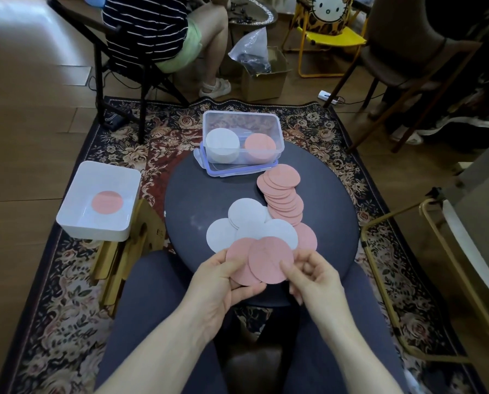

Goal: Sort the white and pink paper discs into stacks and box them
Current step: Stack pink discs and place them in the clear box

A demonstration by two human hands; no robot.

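Over the near edge of the round dark table [197, 194], my left hand [220, 282] holds a pink disc [239, 261] and my right hand [308, 273] pinches a second pink disc [268, 258] that overlaps it. Beyond them lie several white discs [246, 214] and a fanned row of pink discs [284, 191]. At the table's far edge stands a clear plastic box [241, 120] with a white stack [222, 146] on its left and a pink stack [259, 147] on its right.
A white tray [75, 200] with one pink disc [107, 201] sits on a wooden stool to the left. A seated person [152, 32] and a cardboard box [263, 78] are beyond the patterned rug. A gold metal frame [402, 211] stands close on the right.
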